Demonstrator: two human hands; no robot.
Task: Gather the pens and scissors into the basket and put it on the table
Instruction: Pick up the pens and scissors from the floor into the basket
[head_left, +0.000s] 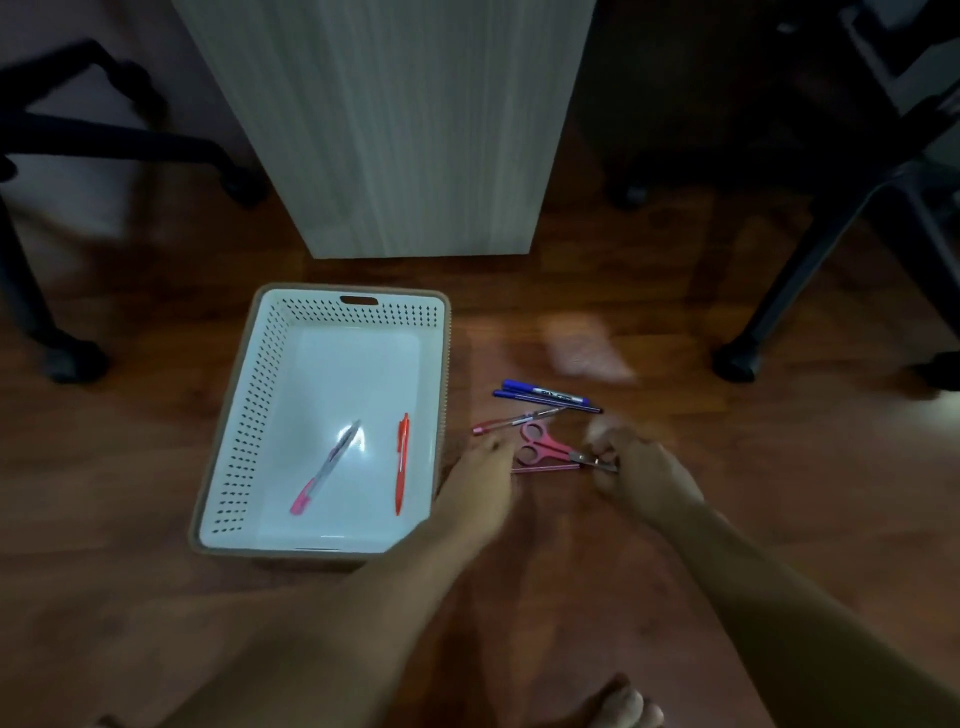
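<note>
Still gathering — my right hand (636, 475) pinches the scissors (550, 449) by the blades, my left hand (480, 483) loosely spread beside their handles, basket (236, 415) further left — next, a lift across.

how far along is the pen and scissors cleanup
Done: two pens lie in the basket, an orange pen and a pink-capped pen. In hand: the right hand is at the blade end of the pink scissors, the left hand beside them. Left: the scissors, two blue pens and two pink pens on the floor, then lifting the basket to the table.
</note>
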